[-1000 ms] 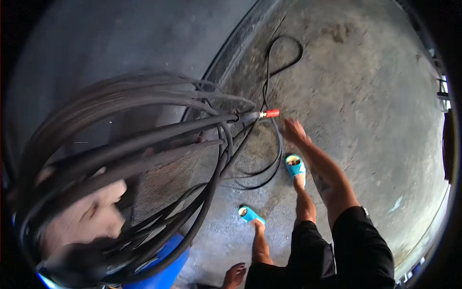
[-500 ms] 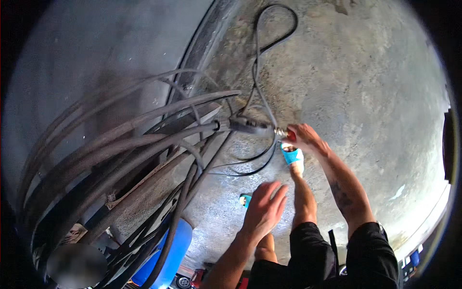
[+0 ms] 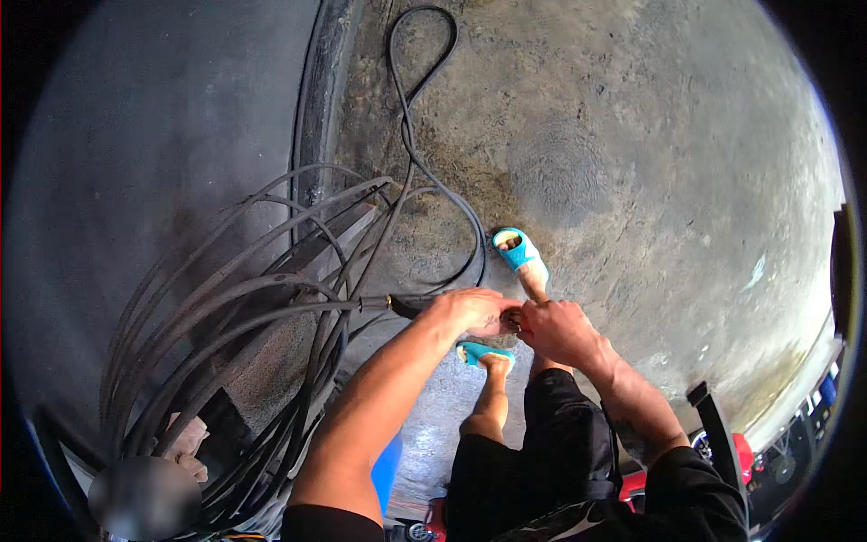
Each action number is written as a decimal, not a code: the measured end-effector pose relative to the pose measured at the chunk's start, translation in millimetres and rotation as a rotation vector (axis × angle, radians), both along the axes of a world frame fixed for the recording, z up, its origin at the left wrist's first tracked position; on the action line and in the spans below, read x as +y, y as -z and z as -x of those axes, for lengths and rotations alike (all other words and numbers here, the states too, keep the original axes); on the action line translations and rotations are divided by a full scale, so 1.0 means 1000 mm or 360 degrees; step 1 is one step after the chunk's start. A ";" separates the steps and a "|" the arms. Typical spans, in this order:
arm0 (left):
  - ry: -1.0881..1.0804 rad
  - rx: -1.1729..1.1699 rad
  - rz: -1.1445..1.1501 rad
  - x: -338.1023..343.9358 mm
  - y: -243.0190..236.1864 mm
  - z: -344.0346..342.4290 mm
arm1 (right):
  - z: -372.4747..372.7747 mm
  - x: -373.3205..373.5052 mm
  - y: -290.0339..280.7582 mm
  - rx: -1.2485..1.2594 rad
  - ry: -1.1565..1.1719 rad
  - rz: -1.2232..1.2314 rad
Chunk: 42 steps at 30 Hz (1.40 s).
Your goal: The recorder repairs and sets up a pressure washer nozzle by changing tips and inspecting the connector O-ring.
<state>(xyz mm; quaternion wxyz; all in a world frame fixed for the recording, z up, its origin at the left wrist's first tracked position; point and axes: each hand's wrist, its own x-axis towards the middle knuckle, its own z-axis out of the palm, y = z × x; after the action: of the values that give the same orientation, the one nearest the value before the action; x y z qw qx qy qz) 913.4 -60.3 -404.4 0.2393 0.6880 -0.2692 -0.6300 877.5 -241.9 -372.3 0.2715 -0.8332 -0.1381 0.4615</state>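
Observation:
A dark, thick hose [image 3: 307,309] comes in from the coil on the left and ends in a black handle-like piece [image 3: 406,307]. Over that piece my left hand [image 3: 471,313] is closed, hiding most of it. My right hand [image 3: 560,331], also closed, meets the left one at the piece's far end. A small metal fitting [image 3: 512,318] shows between the two hands, its details mostly covered by fingers.
Several hose loops [image 3: 194,334] hang at the left by the grey wall [image 3: 181,117]. A thinner black hose [image 3: 408,117] lies looped on the concrete floor [image 3: 632,181]. My feet wear turquoise slippers [image 3: 513,248]. A blue barrel [image 3: 386,470] and crumpled pinkish cloth [image 3: 185,444] are low left.
My left hand has gone from open and free to closed around the black piece. My right hand stays on the fitting. The piece now sits lower, nearer my body, and the view has shifted.

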 end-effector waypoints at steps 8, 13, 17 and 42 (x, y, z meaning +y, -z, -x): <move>-0.0396 -0.1222 0.0080 0.001 -0.008 0.056 | 0.016 -0.002 0.000 -0.0237 -0.0099 -0.0073; -0.2126 -0.0295 -0.0148 -0.005 -0.031 0.156 | -0.007 -0.006 0.003 0.0859 0.0602 -0.0235; -0.3699 0.1239 0.0396 -0.019 -0.041 0.146 | 0.027 -0.002 0.007 0.1514 0.1073 -0.0919; -0.4367 0.1083 0.1022 0.028 -0.022 0.144 | 0.063 0.073 -0.026 0.0500 -0.0002 -0.0565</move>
<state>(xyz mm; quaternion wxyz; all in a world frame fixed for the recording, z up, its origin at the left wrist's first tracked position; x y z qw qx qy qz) 768.9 -32.6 -382.5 0.8348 0.1367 0.5311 0.0475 814.2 -168.9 -345.8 0.4319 -0.6902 -0.1736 0.5541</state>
